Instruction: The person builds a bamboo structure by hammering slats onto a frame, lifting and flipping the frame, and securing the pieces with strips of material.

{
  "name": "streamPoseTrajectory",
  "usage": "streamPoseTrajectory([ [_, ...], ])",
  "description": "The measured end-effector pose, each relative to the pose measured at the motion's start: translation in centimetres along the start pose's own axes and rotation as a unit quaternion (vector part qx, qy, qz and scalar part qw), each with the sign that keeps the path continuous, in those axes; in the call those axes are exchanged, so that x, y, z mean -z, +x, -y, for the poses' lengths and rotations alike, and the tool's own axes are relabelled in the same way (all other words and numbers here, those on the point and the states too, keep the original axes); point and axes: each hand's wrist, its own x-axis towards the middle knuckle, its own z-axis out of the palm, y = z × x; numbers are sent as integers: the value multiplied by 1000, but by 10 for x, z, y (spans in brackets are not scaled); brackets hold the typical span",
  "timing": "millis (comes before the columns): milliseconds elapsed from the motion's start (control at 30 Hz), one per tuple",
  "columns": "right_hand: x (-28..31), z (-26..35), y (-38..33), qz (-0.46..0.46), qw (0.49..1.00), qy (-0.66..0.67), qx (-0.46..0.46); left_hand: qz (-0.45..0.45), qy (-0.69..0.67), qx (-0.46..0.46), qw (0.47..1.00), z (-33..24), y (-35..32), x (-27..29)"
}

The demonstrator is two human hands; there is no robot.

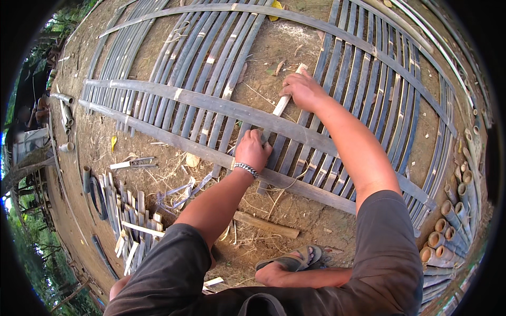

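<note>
A frame of split bamboo slats (pixel 348 66) woven with long bamboo crosspieces (pixel 226 108) lies on the ground before me. My right hand (pixel 304 90) is closed around the upper part of a pale bamboo slat (pixel 281 106), whose far tip sticks out past the fingers. This slat runs beneath the nearer crosspiece. My left hand (pixel 253 152), with a chain bracelet at the wrist, is closed by the slat's lower part, between that crosspiece and the front rail (pixel 203 152). Its fingers curl at the slat, and the palm side is hidden.
Cut bamboo pieces (pixel 134 216) lie heaped at the lower left, near a dark coiled strip (pixel 98 197). Thin shavings (pixel 182 192) and a wooden stick (pixel 266 225) are before my sandalled foot (pixel 290 263). Bamboo poles (pixel 448 237) are stacked at the right.
</note>
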Motion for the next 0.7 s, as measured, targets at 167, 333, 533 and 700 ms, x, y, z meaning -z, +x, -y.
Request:
streamPoseTrajectory([
  [167, 0, 9, 10, 34, 999, 0, 1, -14, -6, -3, 1000, 5, -3, -1],
  [333, -16, 8, 8, 9, 999, 37, -7, -12, -8, -8, 1000, 7, -3, -2],
  [533, -22, 13, -11, -93, 994, 36, -55, -26, -12, -11, 1000, 6, -7, 0],
  [700, -15, 31, -48, -121, 984, 59, -117, -47, -23, -33, 998, 9, -9, -1],
])
